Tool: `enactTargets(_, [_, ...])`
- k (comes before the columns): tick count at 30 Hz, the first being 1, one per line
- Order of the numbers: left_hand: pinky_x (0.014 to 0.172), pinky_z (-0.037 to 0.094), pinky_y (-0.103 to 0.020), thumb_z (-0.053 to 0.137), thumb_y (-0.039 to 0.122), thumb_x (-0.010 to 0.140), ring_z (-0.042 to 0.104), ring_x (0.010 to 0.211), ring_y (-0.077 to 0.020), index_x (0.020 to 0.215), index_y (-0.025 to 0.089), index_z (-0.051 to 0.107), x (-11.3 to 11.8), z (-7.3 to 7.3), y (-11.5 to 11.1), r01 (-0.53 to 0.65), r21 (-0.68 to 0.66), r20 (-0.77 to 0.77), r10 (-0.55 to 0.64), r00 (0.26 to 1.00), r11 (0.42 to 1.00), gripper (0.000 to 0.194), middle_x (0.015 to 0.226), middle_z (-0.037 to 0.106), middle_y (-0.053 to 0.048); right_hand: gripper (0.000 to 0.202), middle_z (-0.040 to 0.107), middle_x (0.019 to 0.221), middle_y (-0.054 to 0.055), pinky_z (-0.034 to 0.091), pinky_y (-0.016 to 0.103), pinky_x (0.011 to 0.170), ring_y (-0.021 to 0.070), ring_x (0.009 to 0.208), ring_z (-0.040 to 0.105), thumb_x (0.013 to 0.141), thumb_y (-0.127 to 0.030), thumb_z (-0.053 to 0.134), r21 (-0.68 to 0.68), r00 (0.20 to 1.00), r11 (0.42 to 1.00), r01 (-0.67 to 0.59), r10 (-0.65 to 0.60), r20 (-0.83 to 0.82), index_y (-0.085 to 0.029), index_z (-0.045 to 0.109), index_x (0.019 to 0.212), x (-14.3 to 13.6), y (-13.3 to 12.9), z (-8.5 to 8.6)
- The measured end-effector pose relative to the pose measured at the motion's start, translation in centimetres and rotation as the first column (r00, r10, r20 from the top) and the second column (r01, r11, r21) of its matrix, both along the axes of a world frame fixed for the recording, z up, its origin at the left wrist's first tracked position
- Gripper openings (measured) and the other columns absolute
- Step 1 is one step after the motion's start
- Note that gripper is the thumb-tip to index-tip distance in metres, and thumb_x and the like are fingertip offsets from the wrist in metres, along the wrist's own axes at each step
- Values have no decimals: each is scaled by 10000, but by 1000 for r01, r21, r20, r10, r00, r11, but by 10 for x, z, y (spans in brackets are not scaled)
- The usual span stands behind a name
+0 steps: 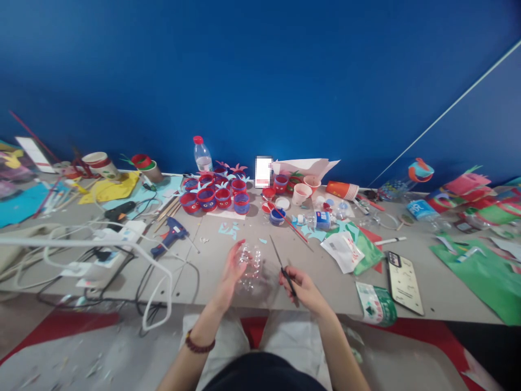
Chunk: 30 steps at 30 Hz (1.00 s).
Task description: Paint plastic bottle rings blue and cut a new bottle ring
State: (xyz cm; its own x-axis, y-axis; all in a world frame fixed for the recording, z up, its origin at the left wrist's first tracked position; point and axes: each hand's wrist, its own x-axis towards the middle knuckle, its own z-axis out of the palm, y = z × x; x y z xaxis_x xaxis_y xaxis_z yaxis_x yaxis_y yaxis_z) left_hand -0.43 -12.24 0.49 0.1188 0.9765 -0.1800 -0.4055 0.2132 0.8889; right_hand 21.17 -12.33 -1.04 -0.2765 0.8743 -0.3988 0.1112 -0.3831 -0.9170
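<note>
My left hand (231,267) grips a clear plastic bottle piece (251,264) just above the near edge of the grey table (211,271). My right hand (300,287) holds a pair of scissors (280,264) by the handles, blades pointing up and away, a short way right of the plastic piece. A beaded bracelet (199,344) sits on my left wrist. Behind my hands stands a group of red and blue decorated rings cut from bottles (215,194) with star-shaped paper tops.
A blue glue gun (170,235) and tangled white cables (122,255) lie to the left. A water bottle (202,155), paper cups (302,193), paint pots (277,215), a phone (404,282), green paper (480,271) and wrappers (345,250) crowd the table.
</note>
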Motion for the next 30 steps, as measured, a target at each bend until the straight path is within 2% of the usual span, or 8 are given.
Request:
enactTargets(5, [822, 562, -355, 648, 444, 819, 616, 978, -206, 1415, 309, 340, -2, -8, -1, -4, 91, -95, 13, 995, 996, 685, 1139, 524, -58, 428, 459, 607, -70, 361, 198, 415, 63, 470, 415, 665, -579, 691, 7, 1000, 1000, 7, -7, 7, -205, 496, 735, 0, -1, 2])
enactTargets(11, [834, 565, -375, 609, 469, 841, 610, 981, -213, 1465, 299, 278, -1, -6, -1, 14, 140, -156, 8, 988, 990, 727, 1170, 514, -83, 412, 459, 571, -73, 338, 200, 419, 72, 469, 421, 688, -581, 661, 25, 1000, 1000, -12, 12, 10, -208, 496, 750, 2, -1, -3])
enactTargets(15, [868, 550, -378, 682, 455, 789, 617, 980, -208, 1452, 290, 305, 2, -6, -1, -33, 187, -186, 68, 980, 982, 780, 1151, 544, -77, 410, 441, 552, -79, 326, 193, 410, 70, 462, 418, 704, -583, 650, 24, 1000, 1000, -16, 15, 20, -210, 488, 754, 3, -2, -5])
enactTargets(21, [1016, 462, -431, 762, 410, 704, 599, 1111, -263, 1276, 194, 529, 4, -5, -3, -76, 235, -418, 171, 892, 969, 655, 1209, 607, -113, 413, 450, 568, -73, 328, 202, 415, 72, 463, 426, 725, -592, 638, 56, 1000, 998, -24, 24, 8, -208, 495, 770, 4, -3, -7])
enactTargets(23, [1025, 456, -438, 780, 388, 683, 603, 1106, -261, 1259, 194, 529, 4, -4, -3, -94, 258, -492, 214, 844, 962, 658, 1248, 592, -117, 407, 460, 591, -69, 332, 205, 422, 73, 471, 434, 738, -589, 630, 76, 999, 996, -35, 36, -15, -206, 500, 786, 5, -4, -8])
enactTargets(27, [945, 511, -425, 770, 377, 702, 656, 941, -214, 1277, 218, 493, 5, -5, -4, -112, 313, -558, 278, 782, 943, 657, 1304, 540, -122, 400, 457, 601, -69, 342, 210, 433, 80, 487, 443, 748, -586, 622, 82, 999, 996, -39, 41, -24, -210, 496, 799, 5, -4, -9])
enactTargets(30, [990, 482, -427, 672, 390, 802, 626, 1069, -242, 1283, 226, 500, 3, -6, -5, -94, 327, -541, 268, 797, 940, 536, 1320, 542, -120, 383, 443, 605, -69, 350, 212, 442, 85, 502, 444, 742, -562, 632, 65, 999, 997, -31, 32, -9, -213, 484, 794, 3, -4, -5])
